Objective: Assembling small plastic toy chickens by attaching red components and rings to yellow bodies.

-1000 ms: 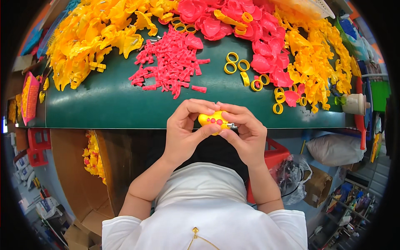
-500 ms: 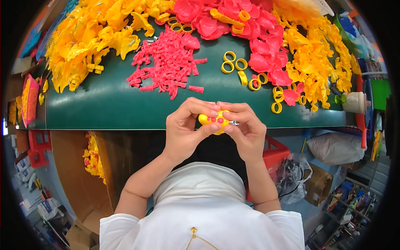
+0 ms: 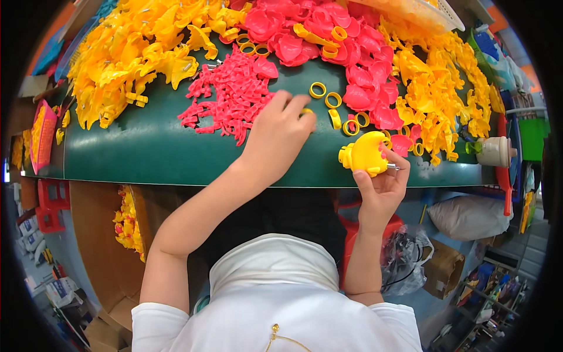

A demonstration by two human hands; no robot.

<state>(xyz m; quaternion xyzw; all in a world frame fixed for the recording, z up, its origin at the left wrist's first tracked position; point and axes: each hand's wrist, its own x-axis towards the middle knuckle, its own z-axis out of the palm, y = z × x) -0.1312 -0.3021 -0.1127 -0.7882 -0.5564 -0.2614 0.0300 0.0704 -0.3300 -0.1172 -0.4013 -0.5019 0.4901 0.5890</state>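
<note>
My right hand (image 3: pixel 384 179) grips a hollow-looking yellow plastic toy part (image 3: pixel 368 151) over the table's near edge. Small pink bits show by its fingertips, and a thin metal pin (image 3: pixel 394 167) sticks out to the right. My left hand (image 3: pixel 284 135) reaches over the green table, its fingertips pinched on a yellow ring (image 3: pixel 306 111) that they partly cover. Beside it lie several loose yellow rings (image 3: pixel 333 100). Small pink plastic pieces (image 3: pixel 226 97) are heaped just left of that hand.
Yellow plastic parts form a pile (image 3: pixel 135 53) at the far left and another (image 3: pixel 446 88) at the right. Pink cupped pieces (image 3: pixel 363 70) lie between them. A cardboard box (image 3: pixel 105 246) with yellow parts stands below left. A white container (image 3: pixel 495 151) sits at the right edge.
My hands were together around the yellow part and have parted. The right one carried it rightward and turned it; the left one moved forward onto a yellow ring.
</note>
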